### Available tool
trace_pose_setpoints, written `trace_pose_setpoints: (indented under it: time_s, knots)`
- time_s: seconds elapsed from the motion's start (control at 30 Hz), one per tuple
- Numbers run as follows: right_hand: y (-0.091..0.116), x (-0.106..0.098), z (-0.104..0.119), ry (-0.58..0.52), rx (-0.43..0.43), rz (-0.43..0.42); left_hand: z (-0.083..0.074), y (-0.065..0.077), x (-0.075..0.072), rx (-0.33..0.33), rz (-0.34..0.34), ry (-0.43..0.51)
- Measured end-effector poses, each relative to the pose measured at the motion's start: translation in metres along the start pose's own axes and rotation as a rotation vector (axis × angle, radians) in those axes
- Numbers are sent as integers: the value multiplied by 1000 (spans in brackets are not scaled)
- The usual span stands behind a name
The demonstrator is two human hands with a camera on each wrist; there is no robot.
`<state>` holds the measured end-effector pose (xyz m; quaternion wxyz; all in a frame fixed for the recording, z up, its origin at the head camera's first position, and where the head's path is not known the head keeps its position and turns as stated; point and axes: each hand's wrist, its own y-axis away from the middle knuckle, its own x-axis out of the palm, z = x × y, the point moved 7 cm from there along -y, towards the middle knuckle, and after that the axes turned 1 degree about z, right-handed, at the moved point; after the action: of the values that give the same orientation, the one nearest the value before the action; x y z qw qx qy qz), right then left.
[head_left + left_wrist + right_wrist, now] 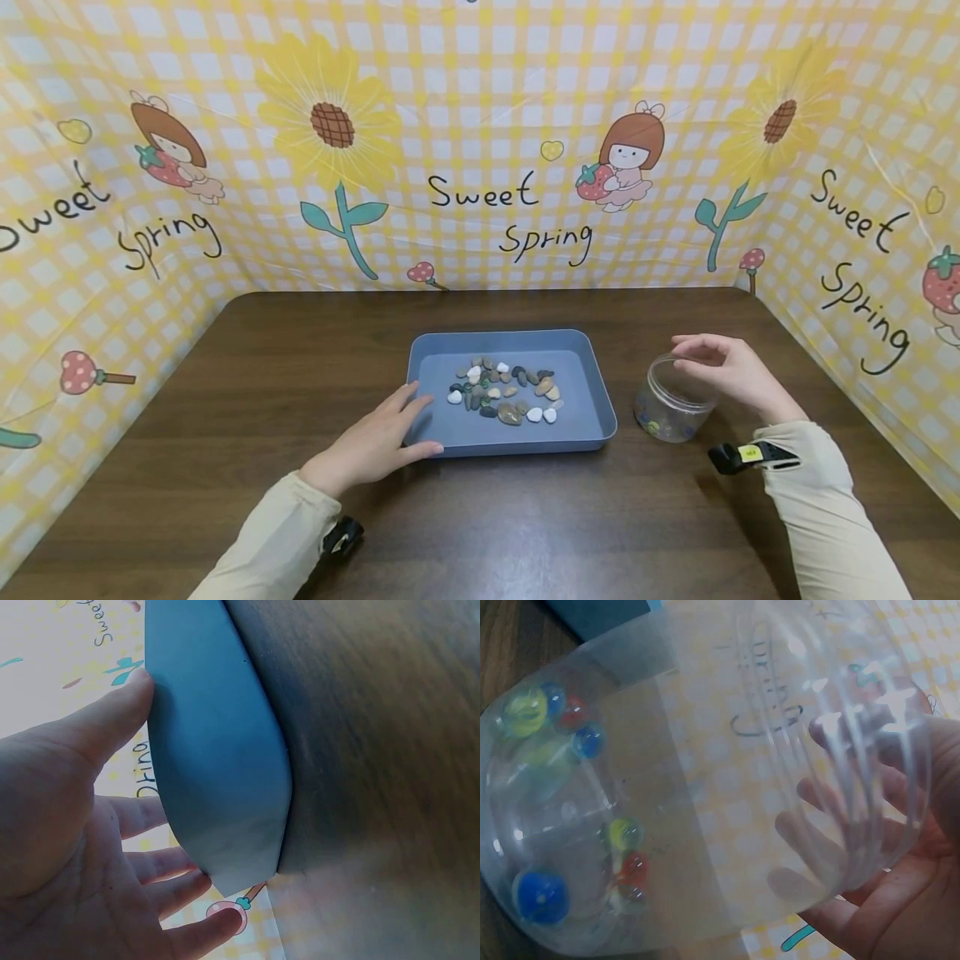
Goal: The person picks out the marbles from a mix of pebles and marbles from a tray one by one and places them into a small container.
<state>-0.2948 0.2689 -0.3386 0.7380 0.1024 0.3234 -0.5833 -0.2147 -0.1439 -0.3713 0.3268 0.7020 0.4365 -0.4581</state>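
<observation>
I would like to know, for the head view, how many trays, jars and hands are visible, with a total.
Blue tray: 1
Clear jar: 1
Hands: 2 (left hand, right hand)
Total: 4

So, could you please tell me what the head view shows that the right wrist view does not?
Only the head view shows the left hand and the scattered smooth grey, white and brown pebbles. Only the right wrist view plainly shows glossy, round red marbles. Both share the clear round plastic jar, the right hand, the dark brown table and at least part of the blue rectangular tray.
</observation>
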Motion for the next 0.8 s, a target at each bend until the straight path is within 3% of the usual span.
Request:
trace_pose_setpoints:
  time_s: [0.23,0.4,0.57,0.8]
  knots:
    - [-5,-4,17,27,-3,-34,-1,0,-1,-1,0,6]
    - [-10,-4,40,6,-63,-47,-1,0,0,-3,-1,12]
    - [-16,5,63,-29,-120,-20,-1,1,-1,0,-1,12]
    - [-29,24,84,-58,-134,30,-2,2,-3,12,-10,8]
